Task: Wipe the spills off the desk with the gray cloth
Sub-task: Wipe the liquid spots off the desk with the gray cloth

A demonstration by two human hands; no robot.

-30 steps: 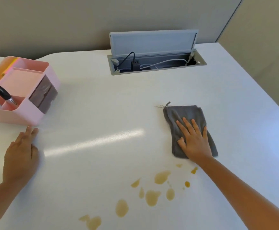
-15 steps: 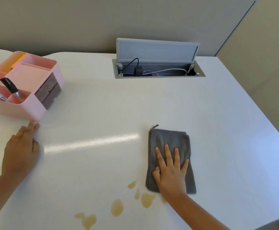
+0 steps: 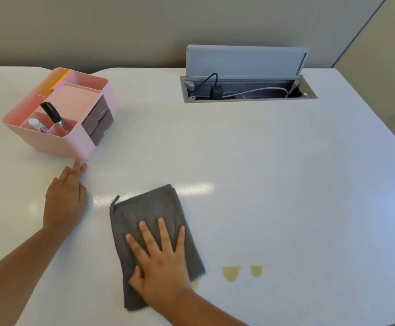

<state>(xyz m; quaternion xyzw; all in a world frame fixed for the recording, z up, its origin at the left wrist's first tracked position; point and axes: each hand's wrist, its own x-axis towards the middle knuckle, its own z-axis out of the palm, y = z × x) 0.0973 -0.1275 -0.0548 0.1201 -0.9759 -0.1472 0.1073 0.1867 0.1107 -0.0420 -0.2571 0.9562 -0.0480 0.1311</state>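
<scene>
A folded gray cloth [image 3: 149, 212] lies flat on the white desk [image 3: 262, 172] near its front edge. My right hand [image 3: 161, 260] presses down on the cloth's near half with fingers spread. Two yellowish spill drops [image 3: 231, 273] sit on the desk just right of the cloth, and a sliver of another spill [image 3: 195, 284] peeks out under the cloth's right corner. My left hand [image 3: 66, 201] rests flat on the desk left of the cloth, fingertips close to a pink organizer.
A pink desk organizer [image 3: 74, 140] with markers and dark drawers stands at the back left. An open cable box [image 3: 248, 90] with raised lid, plugs and cords is set in the desk at the back. The desk's right edge runs diagonally down the right.
My right hand has dragged the cloth toward me and leftward over the spills; most drops are gone or covered. My left hand has stayed flat near the organizer. The camera view shifted.
</scene>
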